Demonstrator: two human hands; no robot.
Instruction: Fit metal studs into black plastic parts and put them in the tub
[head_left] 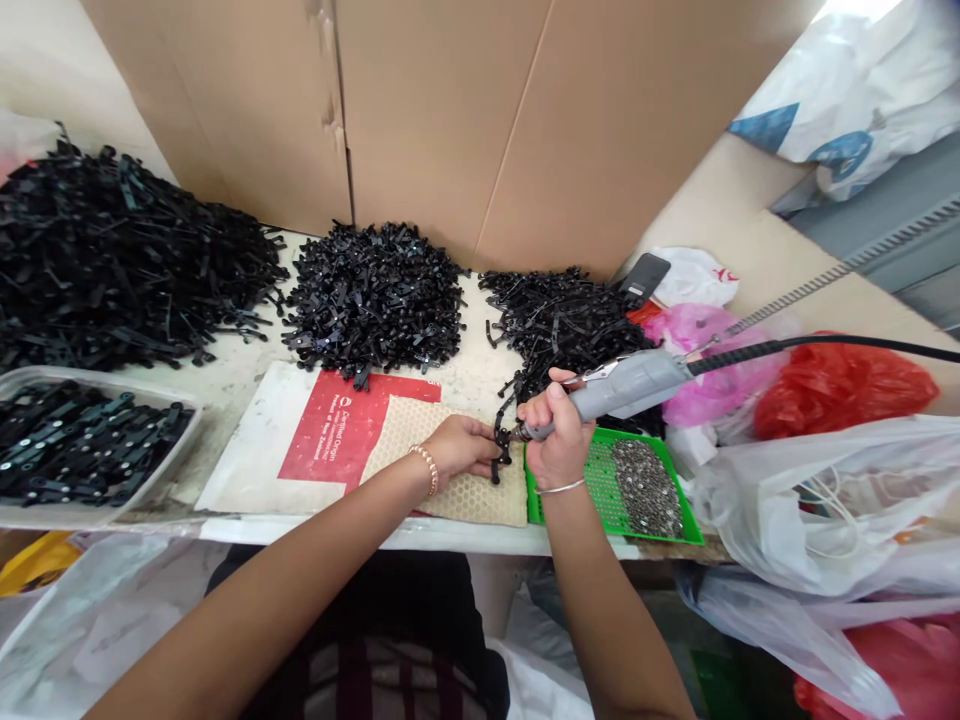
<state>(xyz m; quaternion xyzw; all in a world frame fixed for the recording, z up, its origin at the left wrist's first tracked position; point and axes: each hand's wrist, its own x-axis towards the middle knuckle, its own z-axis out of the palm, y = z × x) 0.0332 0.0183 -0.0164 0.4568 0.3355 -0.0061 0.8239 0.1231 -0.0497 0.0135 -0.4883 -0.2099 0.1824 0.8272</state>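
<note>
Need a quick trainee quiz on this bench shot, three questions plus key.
1. Which hand holds the rotary tool, and which the black part?
2. True or false: the green tray holds grey bits.
3. How many loose black heaps sit on the table?

Key:
1. Tool: right hand; part: left hand.
2. True.
3. Three.

Left wrist (411, 487): beaded bracelet (424, 470); right wrist (551, 492): thin silver bangle (561, 487); dark striped top (375, 680).
</note>
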